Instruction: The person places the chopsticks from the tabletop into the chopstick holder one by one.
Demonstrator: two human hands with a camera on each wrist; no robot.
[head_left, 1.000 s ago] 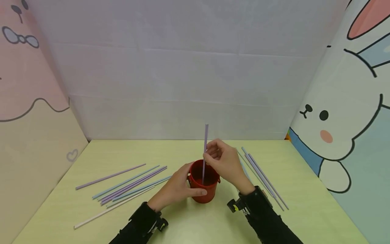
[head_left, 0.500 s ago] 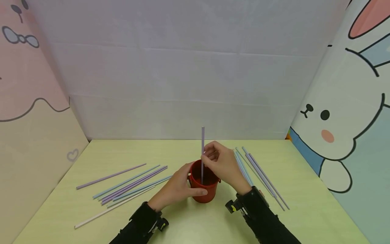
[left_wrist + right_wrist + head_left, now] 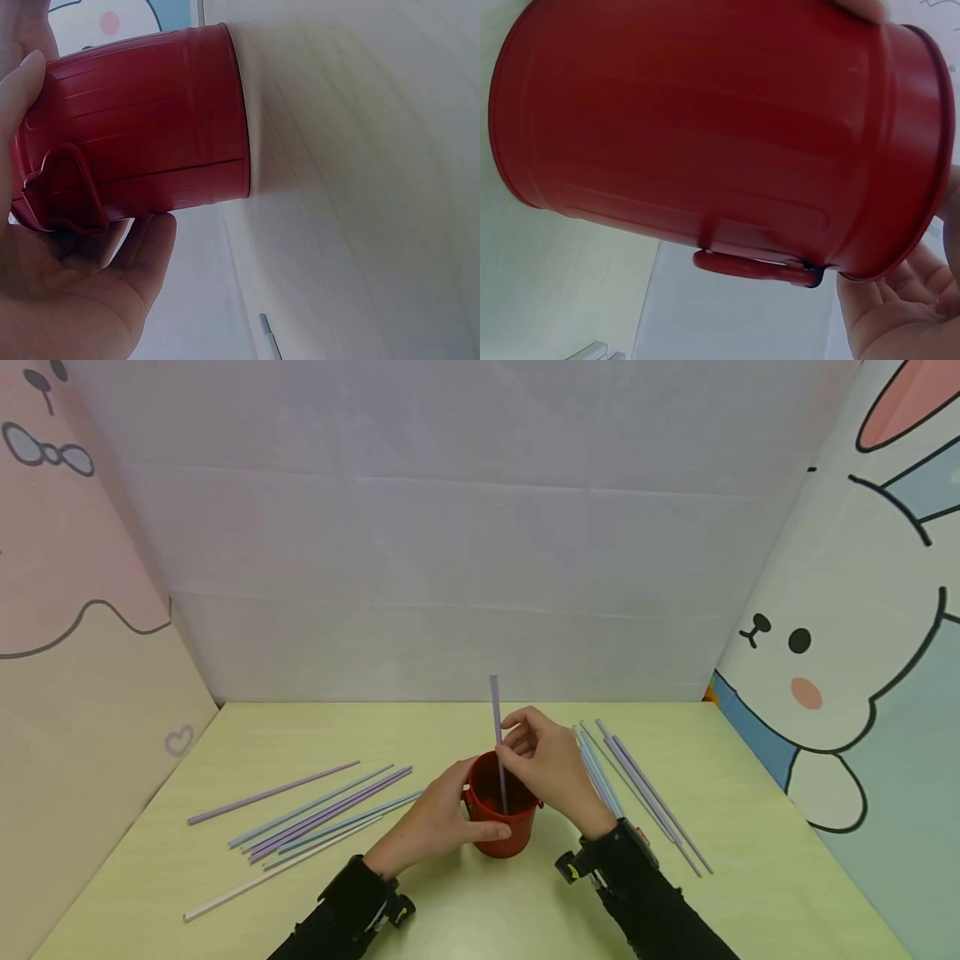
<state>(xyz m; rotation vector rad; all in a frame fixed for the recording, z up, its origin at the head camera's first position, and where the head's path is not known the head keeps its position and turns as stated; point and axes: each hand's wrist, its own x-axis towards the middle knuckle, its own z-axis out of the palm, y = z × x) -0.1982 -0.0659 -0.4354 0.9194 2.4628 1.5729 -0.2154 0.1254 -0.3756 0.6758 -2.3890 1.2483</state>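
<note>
My left hand (image 3: 442, 814) holds a small red metal bucket (image 3: 501, 837) from the left, thumb across its front and fingers round the far side. The bucket stands upright on the table. A thin purple stick (image 3: 496, 706) stands in it, lower end inside, top leaning slightly left. At the rim, my right hand (image 3: 547, 764) pinches this stick between thumb and fingers. In the left wrist view the bucket (image 3: 142, 124) shows a looped side handle. The right wrist view has the bucket wall (image 3: 705, 127) across most of it, with right-hand fingers (image 3: 907, 307) by the rim.
Several purple, blue and white sticks (image 3: 330, 814) lie fanned out on the pale yellow table (image 3: 465, 918) left of the bucket. More blue and purple sticks (image 3: 652, 793) lie to the right, partly behind the right forearm. A pale wall (image 3: 450, 568) closes off the back.
The purple stick's top has swung from leaning right to leaning slightly left, and sits a little lower. My right hand has shifted slightly left; the left hand and bucket stay put.
</note>
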